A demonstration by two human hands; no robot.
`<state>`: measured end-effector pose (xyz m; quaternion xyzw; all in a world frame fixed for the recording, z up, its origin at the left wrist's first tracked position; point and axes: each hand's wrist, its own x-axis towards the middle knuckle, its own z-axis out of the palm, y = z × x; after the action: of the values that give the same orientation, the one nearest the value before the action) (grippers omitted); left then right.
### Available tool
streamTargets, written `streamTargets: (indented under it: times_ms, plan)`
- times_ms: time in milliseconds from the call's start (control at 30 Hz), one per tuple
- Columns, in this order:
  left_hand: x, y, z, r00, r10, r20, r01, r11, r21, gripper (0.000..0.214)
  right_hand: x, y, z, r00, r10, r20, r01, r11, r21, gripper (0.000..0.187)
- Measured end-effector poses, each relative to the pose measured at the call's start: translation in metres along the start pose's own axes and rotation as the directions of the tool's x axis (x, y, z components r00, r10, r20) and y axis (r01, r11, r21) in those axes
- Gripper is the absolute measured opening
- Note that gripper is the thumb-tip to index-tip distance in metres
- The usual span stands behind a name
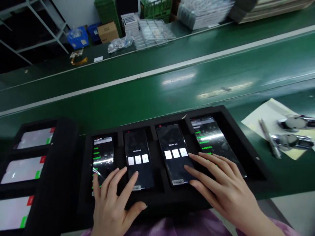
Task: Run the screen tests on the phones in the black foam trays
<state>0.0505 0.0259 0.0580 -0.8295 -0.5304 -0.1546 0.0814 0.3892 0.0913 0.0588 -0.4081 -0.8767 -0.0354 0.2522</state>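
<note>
At our far left we have a dark tray (56,160) with three white-screened phones (21,172); beside it, a black foam tray (167,202) bears a row, starting with the first phone (104,155); our left hand (112,203), fingers fanned out, lies over the lower parts of that one and the second phone (140,173), which reads "Vibrator test"; the third phone (172,167) reads likewise; our right hand (226,186), fingers outstretched, has its fingertips about that phone's right edge, though we cannot tell whether they press; it partly covers the fourth phone (216,141); farther right we see paper (263,109) partly beneath a silver pen (270,139) and shiny metal pieces (294,123).
</note>
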Motion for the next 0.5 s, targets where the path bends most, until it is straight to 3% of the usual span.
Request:
streamTargets:
  times_ms: [333,433,500]
  plan:
    - [-0.005,-0.001,0.006,1.0,-0.02,0.014,0.02,1.0,0.011,0.05,0.031,0.003,-0.006,0.999,0.03,0.036,-0.027,0.997,-0.071,0.033]
    - [-0.003,0.004,0.006,0.997,-0.075,0.02,0.076,0.997,-0.011,0.044,0.03,0.011,-0.023,0.983,0.135,-0.122,-0.137,0.991,-0.007,0.025]
    - [-0.003,0.005,0.006,0.995,-0.096,0.014,0.096,0.995,-0.02,0.042,0.019,0.019,-0.038,0.938,0.254,-0.235,-0.254,0.967,0.029,0.033]
